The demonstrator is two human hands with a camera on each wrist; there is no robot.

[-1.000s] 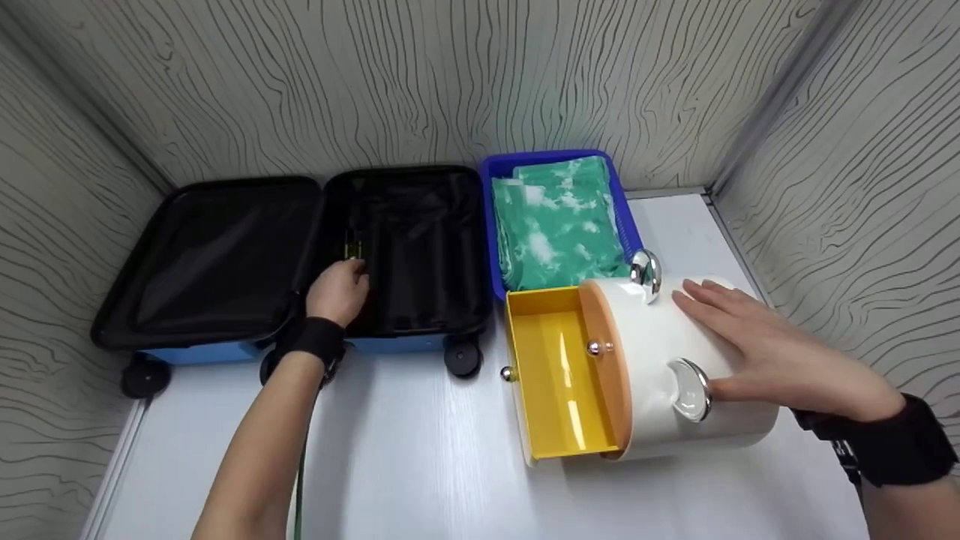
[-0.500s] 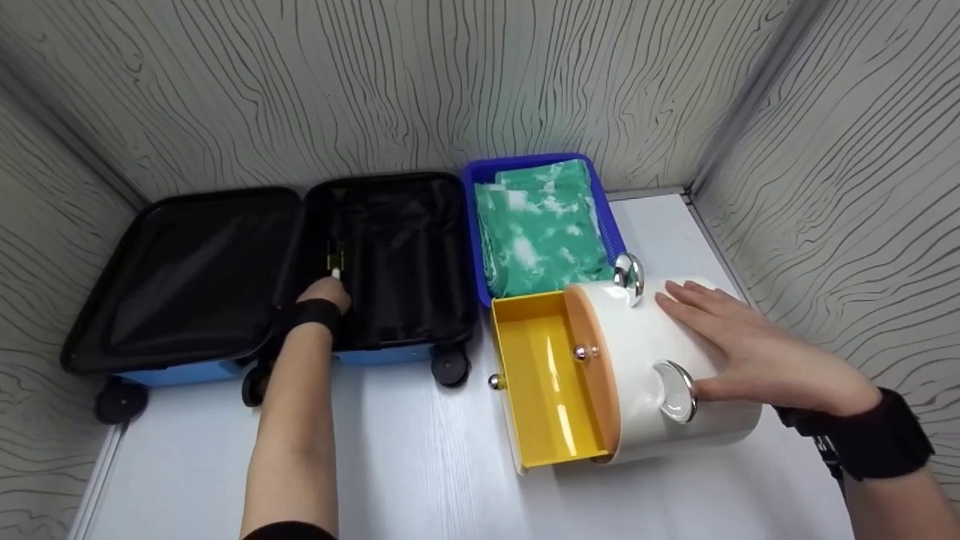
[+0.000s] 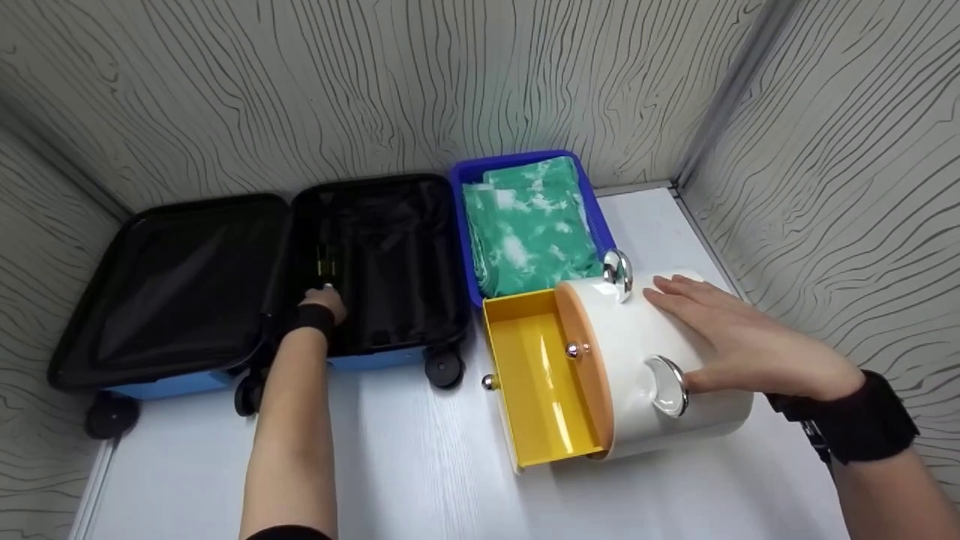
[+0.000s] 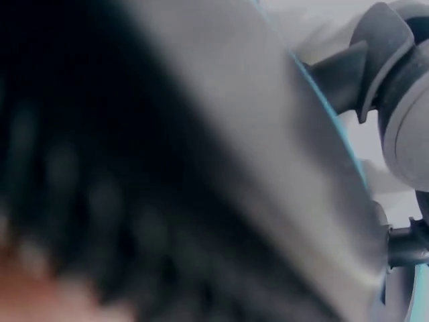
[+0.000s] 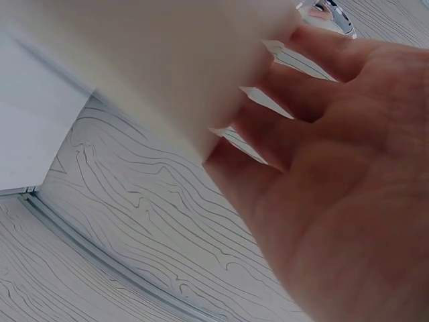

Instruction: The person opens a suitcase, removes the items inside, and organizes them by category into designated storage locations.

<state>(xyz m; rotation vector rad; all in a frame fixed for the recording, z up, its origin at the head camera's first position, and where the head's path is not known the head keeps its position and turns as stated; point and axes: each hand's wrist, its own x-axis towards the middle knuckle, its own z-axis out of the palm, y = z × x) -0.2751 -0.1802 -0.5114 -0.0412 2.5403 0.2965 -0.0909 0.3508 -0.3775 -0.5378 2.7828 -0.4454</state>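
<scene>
My left hand (image 3: 326,302) reaches down into the right half of an opened suitcase (image 3: 394,337) with black lining. Just beyond it lies a small dark and yellow object (image 3: 326,264), with a pale bit between the two. The fingers are mostly hidden, and I cannot tell whether they hold it. The left wrist view shows only blurred dark lining and a suitcase wheel (image 4: 410,127). My right hand (image 3: 750,345) rests with spread, straight fingers on a white rounded drawer box (image 3: 637,427). Its yellow drawer (image 3: 536,360) is pulled out to the left.
A blue basket (image 3: 461,225) with folded green and white cloth (image 3: 525,232) stands against the back wall, behind the drawer. Shiny ear-like pieces (image 3: 670,386) stick out of the box. The suitcase lid half (image 3: 180,285) lies open at left. Patterned walls enclose the white table (image 3: 397,465).
My left forearm has swung to point straighter ahead, and a pale bit now shows between the hand and the yellow object. The head view has shifted slightly right. My right hand stays on the box.
</scene>
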